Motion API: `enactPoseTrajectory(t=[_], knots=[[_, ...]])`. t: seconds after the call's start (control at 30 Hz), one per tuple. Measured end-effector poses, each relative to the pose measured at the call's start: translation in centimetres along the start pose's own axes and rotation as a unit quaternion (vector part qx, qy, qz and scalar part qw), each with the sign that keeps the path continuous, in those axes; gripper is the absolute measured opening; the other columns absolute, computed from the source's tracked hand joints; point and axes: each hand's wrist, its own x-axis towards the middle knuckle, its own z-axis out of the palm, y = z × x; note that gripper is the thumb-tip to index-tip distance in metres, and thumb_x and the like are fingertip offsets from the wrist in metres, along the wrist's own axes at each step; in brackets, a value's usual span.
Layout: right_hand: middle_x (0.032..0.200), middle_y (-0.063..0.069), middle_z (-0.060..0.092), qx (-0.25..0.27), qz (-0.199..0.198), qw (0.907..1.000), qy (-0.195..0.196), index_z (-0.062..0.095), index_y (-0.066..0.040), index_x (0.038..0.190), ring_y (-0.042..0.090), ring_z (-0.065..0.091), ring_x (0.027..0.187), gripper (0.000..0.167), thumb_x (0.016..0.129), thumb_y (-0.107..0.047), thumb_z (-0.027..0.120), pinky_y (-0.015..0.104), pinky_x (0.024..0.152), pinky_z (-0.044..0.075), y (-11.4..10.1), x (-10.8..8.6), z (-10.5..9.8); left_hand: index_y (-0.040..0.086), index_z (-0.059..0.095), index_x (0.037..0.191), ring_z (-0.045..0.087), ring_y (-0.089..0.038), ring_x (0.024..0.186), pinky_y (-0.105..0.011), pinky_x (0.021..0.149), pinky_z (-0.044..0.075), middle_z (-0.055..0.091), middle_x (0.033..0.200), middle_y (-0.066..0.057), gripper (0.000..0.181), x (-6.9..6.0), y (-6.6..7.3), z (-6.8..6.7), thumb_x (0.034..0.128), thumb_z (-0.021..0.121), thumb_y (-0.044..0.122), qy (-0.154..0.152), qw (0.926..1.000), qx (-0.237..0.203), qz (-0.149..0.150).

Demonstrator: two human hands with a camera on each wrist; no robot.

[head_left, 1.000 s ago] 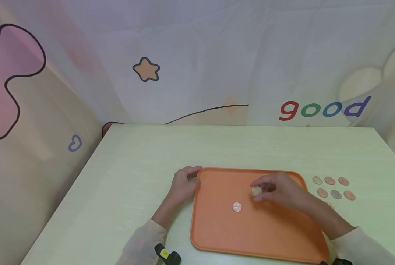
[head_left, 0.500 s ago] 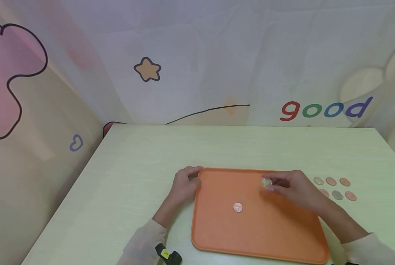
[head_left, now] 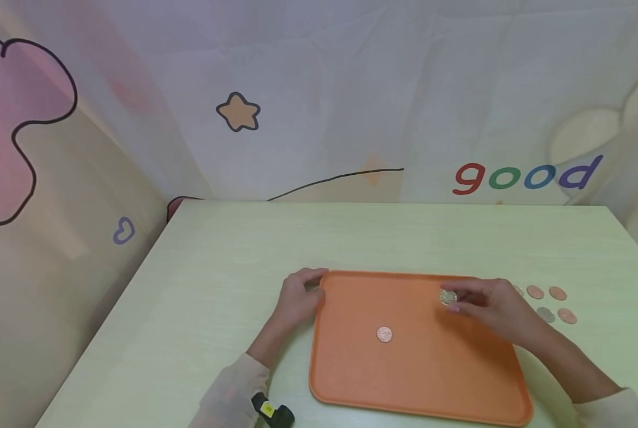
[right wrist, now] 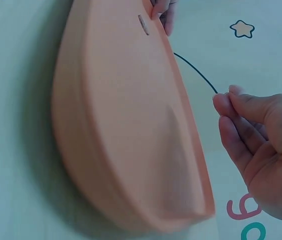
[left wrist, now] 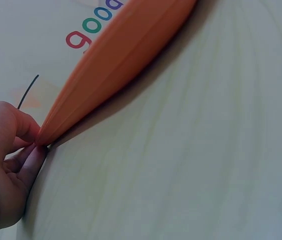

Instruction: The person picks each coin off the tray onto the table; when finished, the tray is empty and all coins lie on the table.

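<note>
My right hand [head_left: 497, 306] pinches a pale gold-silver coin [head_left: 448, 297] between thumb and fingertips, above the far right part of an orange tray [head_left: 431, 374]. In the right wrist view the coin is hidden behind the fingers of that hand [right wrist: 266, 142]. One pinkish coin [head_left: 385, 334] lies flat in the tray, left of its middle. My left hand [head_left: 299, 299] holds the tray's far left corner, with the thumb on the left edge. The left wrist view shows the fingers of this hand [left wrist: 6, 160] meeting at the corner of the tray [left wrist: 116, 60].
Right of the tray, several coins lie in rows on the pale table [head_left: 233, 255]; a copper coin [head_left: 557, 293] and a grey coin [head_left: 546, 314] are among them. My right hand and forearm cover part of that group. A printed cloth [head_left: 319, 107] stands behind the table.
My right hand has moved right over the tray, carrying the pinched coin toward the tray's far right corner. It now covers more of the coins on the table. The left hand stays put.
</note>
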Motion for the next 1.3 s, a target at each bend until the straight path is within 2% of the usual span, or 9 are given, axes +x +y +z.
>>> enactPoseTrajectory(t=[0.47, 0.53, 0.63, 0.7, 0.77, 0.93, 1.07, 1.13, 1.3], knots=[[0.111, 0.018, 0.077, -0.005, -0.026, 0.9988, 0.042, 0.073, 0.0, 0.121, -0.017, 0.064, 0.087, 0.04, 0.084, -0.01, 0.079, 0.013, 0.071, 0.057, 2.7, -2.0, -1.7, -0.003, 0.069, 0.127, 0.066, -0.033, 0.116, -0.046, 0.103, 0.051, 0.072, 0.118, -0.018, 0.049, -0.1, 0.1, 0.1, 0.0802, 0.054, -0.001, 0.006, 0.9997, 0.02, 0.01], [0.111, 0.011, 0.078, -0.008, -0.021, 0.9987, 0.046, 0.073, 0.001, 0.122, -0.02, 0.062, 0.089, 0.04, 0.084, -0.01, 0.079, 0.012, 0.071, 0.057, 3.2, -2.4, -2.0, -0.003, 0.069, 0.127, 0.066, -0.033, 0.117, -0.047, 0.104, 0.05, 0.072, 0.118, -0.018, 0.05, -0.1, 0.1, 0.1, 0.0802, 0.053, -0.001, 0.004, 0.9998, 0.017, 0.005], [0.106, -0.015, 0.076, -0.014, -0.025, 0.9977, 0.061, 0.073, 0.002, 0.12, -0.021, 0.062, 0.088, 0.038, 0.084, -0.008, 0.079, 0.011, 0.066, 0.055, 4.1, -3.0, -2.5, -0.001, 0.069, 0.128, 0.065, -0.033, 0.118, -0.048, 0.106, 0.049, 0.072, 0.119, -0.017, 0.05, 0.0, 0.2, 0.1, 0.0803, 0.054, -0.002, 0.005, 1.0, 0.008, -0.003], [0.103, -0.033, 0.067, -0.015, -0.033, 0.9966, 0.074, 0.073, 0.003, 0.119, -0.022, 0.062, 0.087, 0.036, 0.084, -0.008, 0.078, 0.004, 0.065, 0.042, 4.7, -3.4, -2.8, -0.001, 0.069, 0.128, 0.065, -0.032, 0.118, -0.048, 0.106, 0.049, 0.072, 0.118, -0.017, 0.05, 0.0, 0.3, 0.1, 0.0802, 0.054, -0.003, 0.005, 1.0, 0.006, -0.005], [0.102, -0.041, 0.061, 0.004, -0.054, 0.9948, 0.086, 0.072, 0.004, 0.117, -0.02, 0.065, 0.084, 0.033, 0.085, -0.003, 0.077, 0.007, 0.062, 0.041, 5.5, -3.9, -3.0, 0.0, 0.07, 0.127, 0.065, -0.032, 0.118, -0.048, 0.106, 0.049, 0.072, 0.118, -0.016, 0.05, 0.0, 0.3, 0.1, 0.0801, 0.055, -0.003, 0.006, 0.9999, 0.006, -0.006], [0.107, -0.037, 0.062, 0.053, -0.09, 0.9874, 0.119, 0.076, -0.006, 0.115, -0.019, 0.065, 0.09, 0.034, 0.085, 0.007, 0.072, 0.007, 0.066, 0.052, 7.4, -5.3, -3.4, 0.0, 0.069, 0.128, 0.065, -0.031, 0.119, -0.048, 0.107, 0.048, 0.072, 0.119, -0.016, 0.049, 0.0, 0.3, 0.1, 0.0808, 0.054, -0.003, 0.005, 0.9999, 0.001, -0.01], [0.106, -0.042, 0.061, 0.034, -0.058, 0.9874, 0.144, 0.079, -0.016, 0.111, -0.031, 0.053, 0.102, 0.033, 0.084, 0.003, 0.075, 0.0, 0.07, 0.047, 8.4, -6.4, -4.0, 0.001, 0.069, 0.128, 0.065, -0.031, 0.119, -0.048, 0.107, 0.048, 0.072, 0.12, -0.016, 0.05, -0.1, 0.3, 0.1, 0.0805, 0.054, -0.003, 0.004, 0.9999, 0.002, -0.01], [0.102, -0.043, 0.06, 0.021, -0.04, 0.9876, 0.15, 0.08, -0.014, 0.11, -0.034, 0.049, 0.102, 0.03, 0.084, 0.001, 0.077, -0.001, 0.07, 0.046, 8.8, -6.8, -4.3, 0.001, 0.07, 0.127, 0.064, -0.031, 0.119, -0.049, 0.107, 0.048, 0.072, 0.12, -0.015, 0.05, 0.0, 0.2, 0.1, 0.08, 0.054, -0.003, 0.004, 0.9999, 0.003, -0.009], [0.088, -0.043, 0.059, -0.036, -0.015, 0.9857, 0.164, 0.078, 0.0, 0.105, -0.028, 0.054, 0.079, 0.024, 0.081, -0.003, 0.08, 0.0, 0.064, 0.046, 9.5, -7.6, -4.7, 0.001, 0.07, 0.127, 0.064, -0.031, 0.12, -0.049, 0.108, 0.047, 0.072, 0.12, -0.015, 0.05, 0.0, 0.1, 0.1, 0.0798, 0.054, -0.003, 0.004, 1.0, -0.002, -0.008]])
